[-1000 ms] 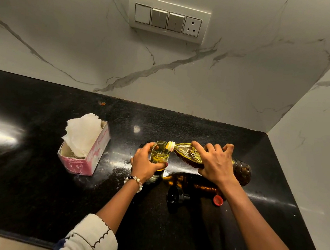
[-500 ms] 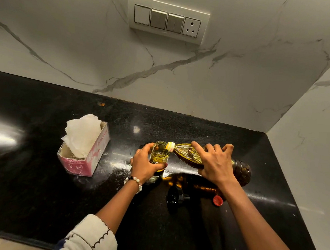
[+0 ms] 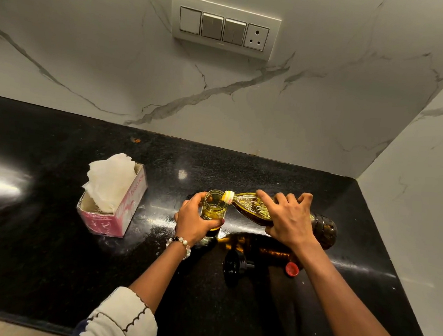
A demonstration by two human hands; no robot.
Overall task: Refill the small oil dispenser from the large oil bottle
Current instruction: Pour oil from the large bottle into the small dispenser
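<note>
Mid-pour near the counter's [image 3: 48,233] back right corner, right hand [image 3: 288,222] wrapped round tipped bottle [image 3: 249,206], left hand [image 3: 193,220] gripping dispenser [image 3: 213,207], next probably levelling off before overflow.

Pink tissue box [image 3: 120,212] on black countertop [image 3: 34,245], left; switch panel [image 3: 223,26] on marble wall [image 3: 90,57].

Large oil bottle [image 3: 249,207] in right hand [image 3: 289,222], tipped over small dispenser [image 3: 213,207] in left hand [image 3: 192,223].
</note>
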